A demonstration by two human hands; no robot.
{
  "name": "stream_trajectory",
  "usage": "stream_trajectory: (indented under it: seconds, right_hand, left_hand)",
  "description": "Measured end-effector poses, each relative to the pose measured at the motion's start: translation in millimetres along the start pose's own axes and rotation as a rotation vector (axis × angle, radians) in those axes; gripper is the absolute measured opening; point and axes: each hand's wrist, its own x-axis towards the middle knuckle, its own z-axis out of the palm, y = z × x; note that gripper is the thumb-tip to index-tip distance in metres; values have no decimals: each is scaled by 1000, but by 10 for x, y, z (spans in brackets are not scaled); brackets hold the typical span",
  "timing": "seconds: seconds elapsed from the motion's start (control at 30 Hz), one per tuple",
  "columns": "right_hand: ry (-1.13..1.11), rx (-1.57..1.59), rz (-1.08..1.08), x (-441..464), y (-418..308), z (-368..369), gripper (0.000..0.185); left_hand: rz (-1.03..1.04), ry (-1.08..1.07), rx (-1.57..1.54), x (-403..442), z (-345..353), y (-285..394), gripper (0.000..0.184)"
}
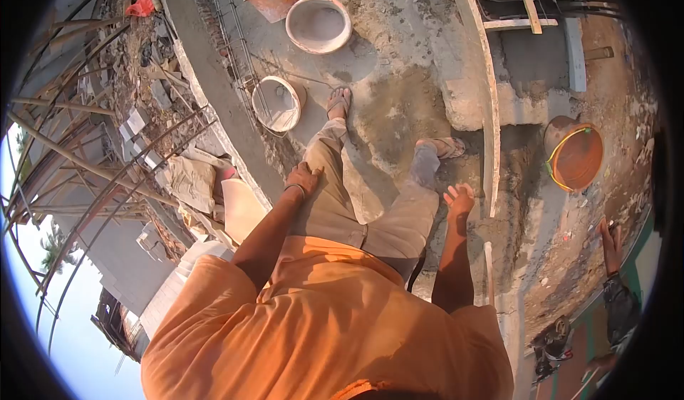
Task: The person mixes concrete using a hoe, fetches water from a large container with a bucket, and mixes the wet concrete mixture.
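Observation:
My left hand [304, 177] lies on the thigh of my tan trousers [324, 204], fingers resting on the cloth, a band at its wrist. Held out at the right, my right hand [459, 199] has its fingers apart and slightly bent, with nothing visible in them. It is close to the lower end of a long wooden board [491, 129], apart from it as far as I can see. Ahead of my sandalled feet are a pale bucket [302, 99], a round basin [291, 36] with grey residue, and a tilted orange bucket [274, 1].
Thin steel rods [231, 26] run beside a concrete beam [214, 79] on the left, with bamboo poles [85, 161] beyond. To the right are a reddish bucket [578, 159] with a yellow rim and a wood-framed concrete recess [531, 58]. Another person's hand [610, 245] shows at far right.

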Motion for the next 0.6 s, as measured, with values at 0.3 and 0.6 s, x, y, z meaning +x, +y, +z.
stream_trajectory:
  seconds: [0.3,0.6]
  right_hand:
    - [-526,-667,23,642,449,3813,28]
    - [-363,-714,-195,1380,294,6478,48]
  left_hand:
    - [352,85,121,539,-605,122,48]
    - [411,58,-170,916,-947,-83,42]
